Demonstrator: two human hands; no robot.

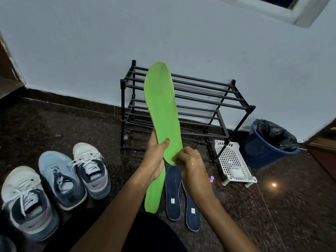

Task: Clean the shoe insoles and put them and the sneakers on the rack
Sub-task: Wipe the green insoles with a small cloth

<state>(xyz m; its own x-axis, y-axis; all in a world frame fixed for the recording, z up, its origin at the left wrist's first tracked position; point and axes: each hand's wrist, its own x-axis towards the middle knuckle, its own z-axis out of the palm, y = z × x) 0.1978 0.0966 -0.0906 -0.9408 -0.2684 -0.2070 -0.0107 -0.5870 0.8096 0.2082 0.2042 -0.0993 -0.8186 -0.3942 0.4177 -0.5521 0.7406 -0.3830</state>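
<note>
**Desk:** What is at the centre?

**Photographer:** A green insole (pixel 161 110), raised upright in front of the rack (pixel 200 91), toe end topmost. The left hand (pixel 154 157) grips its lower part, thumb laid across the face and fingers behind. The right hand (pixel 189 162) is curled at the heel end and appears to pinch the edge. A pale scrap may sit between its fingertips, but the view is too small to be sure.

**Desk:** And below the hands?

**Photographer:** A second green insole (pixel 154 195) lies on the dark speckled floor (pixel 272 206), partly hidden by the left forearm. Just beside it, to the right, two navy insoles (pixel 172 195) lie side by side, each with a small white label near the heel.

**Desk:** The shoes?

**Photographer:** Three sneakers (pixel 61 180) stand in a row on the floor at the left, laces tied, well apart from the rack.

**Desk:** The surroundings?

**Photographer:** The black two-tier rack stands against a pale wall (pixel 72 42). A white perforated basket (pixel 234 160) sits by its right front leg. Beyond that is a blue bin (pixel 269 142) lined with a black bag.
</note>
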